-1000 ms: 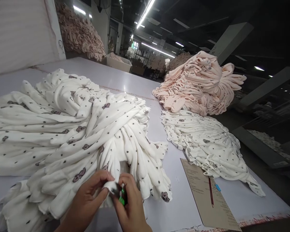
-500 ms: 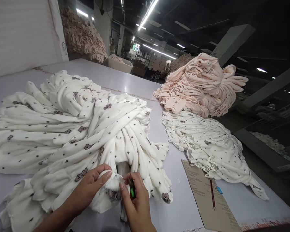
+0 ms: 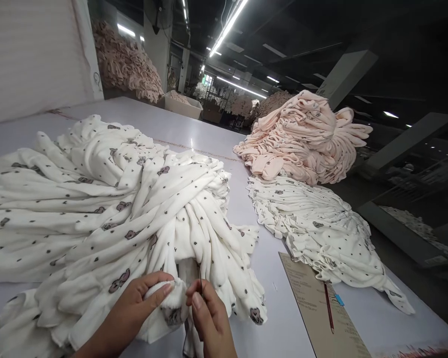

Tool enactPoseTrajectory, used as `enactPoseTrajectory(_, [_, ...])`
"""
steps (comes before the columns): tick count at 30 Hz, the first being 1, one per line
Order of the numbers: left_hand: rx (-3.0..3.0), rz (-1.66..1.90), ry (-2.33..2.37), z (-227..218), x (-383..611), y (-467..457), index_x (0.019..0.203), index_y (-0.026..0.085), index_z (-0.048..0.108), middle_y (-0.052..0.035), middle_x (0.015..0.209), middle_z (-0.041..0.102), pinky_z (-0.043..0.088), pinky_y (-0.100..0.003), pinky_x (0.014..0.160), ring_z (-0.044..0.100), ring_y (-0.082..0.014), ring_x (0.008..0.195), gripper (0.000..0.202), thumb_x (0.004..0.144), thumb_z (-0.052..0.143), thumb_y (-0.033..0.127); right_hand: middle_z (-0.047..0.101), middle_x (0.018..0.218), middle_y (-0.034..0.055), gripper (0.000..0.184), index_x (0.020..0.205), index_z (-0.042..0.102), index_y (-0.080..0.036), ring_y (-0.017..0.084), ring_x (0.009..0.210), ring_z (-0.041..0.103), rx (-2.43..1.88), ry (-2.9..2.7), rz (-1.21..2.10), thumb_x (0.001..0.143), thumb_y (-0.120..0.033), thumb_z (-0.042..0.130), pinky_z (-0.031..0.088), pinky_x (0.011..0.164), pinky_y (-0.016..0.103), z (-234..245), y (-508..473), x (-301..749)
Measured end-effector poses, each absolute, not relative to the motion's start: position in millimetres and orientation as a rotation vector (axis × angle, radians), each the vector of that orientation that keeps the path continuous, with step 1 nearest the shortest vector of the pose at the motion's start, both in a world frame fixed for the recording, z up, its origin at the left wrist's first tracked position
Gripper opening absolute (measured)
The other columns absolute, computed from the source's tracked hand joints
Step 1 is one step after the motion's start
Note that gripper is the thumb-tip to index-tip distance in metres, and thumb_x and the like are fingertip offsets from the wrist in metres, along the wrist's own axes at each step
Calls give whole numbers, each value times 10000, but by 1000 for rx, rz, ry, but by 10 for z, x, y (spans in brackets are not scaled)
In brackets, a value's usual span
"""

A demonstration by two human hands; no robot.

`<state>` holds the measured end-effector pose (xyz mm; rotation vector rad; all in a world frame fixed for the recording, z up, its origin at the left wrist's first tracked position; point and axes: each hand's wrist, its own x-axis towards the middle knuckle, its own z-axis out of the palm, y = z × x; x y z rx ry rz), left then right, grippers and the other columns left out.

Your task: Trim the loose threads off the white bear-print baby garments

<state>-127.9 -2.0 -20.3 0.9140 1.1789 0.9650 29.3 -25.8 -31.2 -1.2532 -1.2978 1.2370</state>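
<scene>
Tool (image 3: 200, 283) turned, green side hidden | left hand (image 3: 140, 301) pinched cloth (image 3: 176, 297), right hand (image 3: 211, 313) gripped tool | tip so near, a slip risked nicking cloth

A smooth, pale table (image 3: 280, 328) spreads beneath and beyond the left hand (image 3: 144, 298) and right hand (image 3: 211, 313), a reddish line (image 3: 197, 150) crossing it farther out. A large heap of white spotted fabric (image 3: 108, 223) lies around the left hand, reaching well to its left. Right of the right hand lies a printed brown card (image 3: 302, 298); beyond that, a smaller white spotted pile (image 3: 313, 223), then a pink pile (image 3: 294, 134).
</scene>
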Motion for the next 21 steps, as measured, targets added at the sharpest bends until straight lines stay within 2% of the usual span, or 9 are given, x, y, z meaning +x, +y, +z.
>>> enactPoseTrajectory(3, [737, 958, 1174, -178, -1267, -14, 783, 221, 707, 19, 662, 688, 486, -203, 646, 593, -176, 680, 227, 658, 713, 411, 485, 698, 3, 321, 799, 548, -194, 162, 651, 507, -1342, -1544, 899, 910, -465, 416, 371, 587, 241, -386, -327, 294])
enactPoseTrajectory(7, [851, 935, 1180, -115, -1261, -11, 725, 213, 695, 20, 652, 667, 477, -194, 637, 577, -169, 671, 216, 694, 674, 426, 506, 692, 4, 228, 808, 566, -199, 163, 621, 549, -1454, -1732, 668, 901, -375, 457, 371, 551, 227, -408, -326, 266])
enactPoseTrajectory(14, [1189, 924, 1172, -166, -1326, -26, 728, 233, 672, 33, 725, 620, 427, -160, 731, 570, -158, 768, 165, 773, 618, 382, 523, 706, 15, 256, 811, 583, -200, 168, 620, 550, -1499, -1811, 634, 915, -375, 429, 375, 549, 230, -359, -280, 195])
enactPoseTrajectory(18, [1246, 860, 1155, -234, -1377, -15, 799, 235, 660, 23, 799, 634, 418, -176, 789, 571, -173, 848, 171, 807, 586, 389, 518, 687, 8, 260, 777, 574, -198, 159, 611, 546, -1477, -1795, 655, 918, -356, 424, 365, 548, 227, -351, -275, 190])
enactPoseTrajectory(21, [1241, 848, 1126, -233, -1376, -4, 782, 224, 640, 28, 752, 609, 423, -184, 751, 556, -164, 790, 207, 820, 568, 415, 513, 670, 6, 304, 725, 550, -193, 153, 611, 540, -1474, -1751, 718, 929, -365, 404, 360, 545, 222, -358, -269, 211])
